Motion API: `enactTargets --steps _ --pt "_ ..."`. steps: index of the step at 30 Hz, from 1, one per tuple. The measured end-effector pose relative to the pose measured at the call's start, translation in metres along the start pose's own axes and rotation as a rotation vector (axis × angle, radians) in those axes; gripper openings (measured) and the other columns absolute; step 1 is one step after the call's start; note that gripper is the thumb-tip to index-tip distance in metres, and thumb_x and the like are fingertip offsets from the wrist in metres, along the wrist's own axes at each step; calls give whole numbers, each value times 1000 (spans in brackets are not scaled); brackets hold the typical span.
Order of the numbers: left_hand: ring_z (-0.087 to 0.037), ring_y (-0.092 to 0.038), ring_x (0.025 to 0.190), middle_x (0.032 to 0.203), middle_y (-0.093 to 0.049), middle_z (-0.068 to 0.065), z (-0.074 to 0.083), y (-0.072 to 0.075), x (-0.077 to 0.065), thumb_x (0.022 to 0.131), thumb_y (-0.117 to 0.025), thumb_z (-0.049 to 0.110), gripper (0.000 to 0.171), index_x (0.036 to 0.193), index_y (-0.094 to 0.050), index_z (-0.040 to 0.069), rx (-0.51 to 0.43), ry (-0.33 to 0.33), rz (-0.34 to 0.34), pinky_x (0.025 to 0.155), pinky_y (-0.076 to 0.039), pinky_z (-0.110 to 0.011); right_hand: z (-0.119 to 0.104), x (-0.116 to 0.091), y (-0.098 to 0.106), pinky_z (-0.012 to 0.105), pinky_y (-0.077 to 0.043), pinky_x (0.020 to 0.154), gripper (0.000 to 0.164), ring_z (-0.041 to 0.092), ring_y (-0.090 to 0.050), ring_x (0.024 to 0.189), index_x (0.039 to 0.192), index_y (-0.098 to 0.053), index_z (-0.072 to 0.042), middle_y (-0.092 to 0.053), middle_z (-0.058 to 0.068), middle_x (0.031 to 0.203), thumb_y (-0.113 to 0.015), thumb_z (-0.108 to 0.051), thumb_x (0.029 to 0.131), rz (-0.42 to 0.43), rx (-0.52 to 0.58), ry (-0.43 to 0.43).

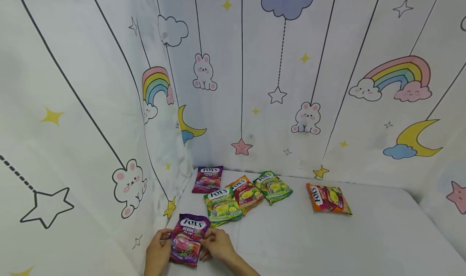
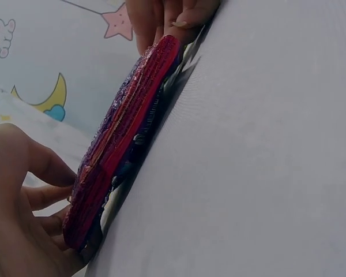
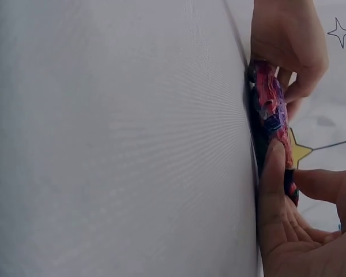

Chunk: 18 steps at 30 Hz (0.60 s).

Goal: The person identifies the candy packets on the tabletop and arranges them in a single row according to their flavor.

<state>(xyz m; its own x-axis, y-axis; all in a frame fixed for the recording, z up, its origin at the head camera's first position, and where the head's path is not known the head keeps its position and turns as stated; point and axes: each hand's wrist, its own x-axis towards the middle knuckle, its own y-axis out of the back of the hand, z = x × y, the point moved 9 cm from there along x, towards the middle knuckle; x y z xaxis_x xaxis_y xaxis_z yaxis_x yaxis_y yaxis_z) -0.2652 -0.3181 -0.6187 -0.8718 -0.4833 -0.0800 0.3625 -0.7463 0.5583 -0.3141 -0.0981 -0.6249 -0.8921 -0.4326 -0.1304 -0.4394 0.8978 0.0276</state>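
A purple Fox's Berries candy bag is held face up near the front left of the table, between both hands. My left hand grips its left edge, with the thumb and fingers on either side of it in the left wrist view. On the opposite edge, my right hand pinches the bag. Seen side-on in the left wrist view, the candy bag is a thick red and purple slab close over the white cloth. Just behind it lies a green Fox's candy bag.
Further back lie another purple bag, an orange bag partly under the near green one, and a second green bag. One more orange bag lies apart to the right. A patterned white curtain closes the left side.
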Motion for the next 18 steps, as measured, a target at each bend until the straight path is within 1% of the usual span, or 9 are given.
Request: enactTargets --steps 3,9,13,18 --pt "-24 -64 89 108 -66 -17 1 -1 1 95 -55 6 33 126 -62 -3 39 -1 6 71 -48 -34 2 1 1 36 -60 51 8 26 -72 55 95 -65 1 -72 13 72 -73 1 93 8 -7 -7" --pt "-25 -60 90 105 -64 -15 2 -1 2 95 -61 9 30 123 -63 -3 132 -4 15 77 -49 -40 4 2 1 35 -59 50 9 23 -71 52 94 -65 1 -73 12 72 -74 1 92 24 -22 -18" --pt "-26 -59 90 103 -63 -15 4 -1 0 94 -65 11 30 121 -64 -3 188 -35 8 77 -47 -41 4 2 2 35 -58 49 10 21 -70 50 93 -65 1 -73 10 71 -75 1 91 38 -50 -15" --pt "-26 -59 89 100 -62 -14 9 0 -2 92 -67 11 31 119 -64 -4 212 -79 5 75 -46 -39 1 3 4 35 -57 46 10 20 -69 48 89 -66 1 -72 10 68 -76 2 89 56 -100 21"
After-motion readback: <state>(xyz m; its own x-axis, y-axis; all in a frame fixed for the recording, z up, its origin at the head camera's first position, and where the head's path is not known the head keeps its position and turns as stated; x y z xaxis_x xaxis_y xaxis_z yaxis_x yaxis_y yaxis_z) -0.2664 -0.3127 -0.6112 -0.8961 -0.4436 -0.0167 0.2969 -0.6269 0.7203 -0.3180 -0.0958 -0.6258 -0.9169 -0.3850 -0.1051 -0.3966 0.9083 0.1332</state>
